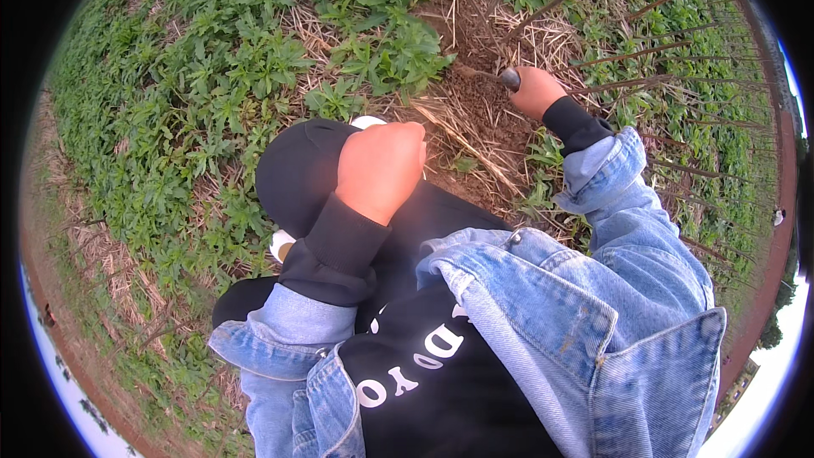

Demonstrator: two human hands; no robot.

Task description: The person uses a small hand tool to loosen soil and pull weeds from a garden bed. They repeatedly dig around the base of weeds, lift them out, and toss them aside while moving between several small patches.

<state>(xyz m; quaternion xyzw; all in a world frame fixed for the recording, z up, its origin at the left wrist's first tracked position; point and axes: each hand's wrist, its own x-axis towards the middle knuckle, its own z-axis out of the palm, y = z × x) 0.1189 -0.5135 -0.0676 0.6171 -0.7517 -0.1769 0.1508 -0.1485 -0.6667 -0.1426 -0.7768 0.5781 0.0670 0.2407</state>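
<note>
My right hand (536, 93) is closed around a small hand tool, whose greyish rounded part (510, 79) sticks out beside the thumb. A thin soil-coloured section (475, 71) of it reaches left, low over loose brown soil (486, 105). Its working end blends into the dirt, so its exact kind is unclear. My left hand (380, 165) is curled over my bent, black-clad knee (299, 175). Its back faces me and hides the fingers and anything inside them. Dry straw (467, 140) lies on the ground between the two hands.
Leafy green plants (235, 44) cover the ground ahead and to the left. Bare woody stems (553, 3) rise close by the right hand, with more (674, 172) along the right side. Part of a white shoe (281, 245) shows below the knee. A dirt track (772, 248) runs along the far right.
</note>
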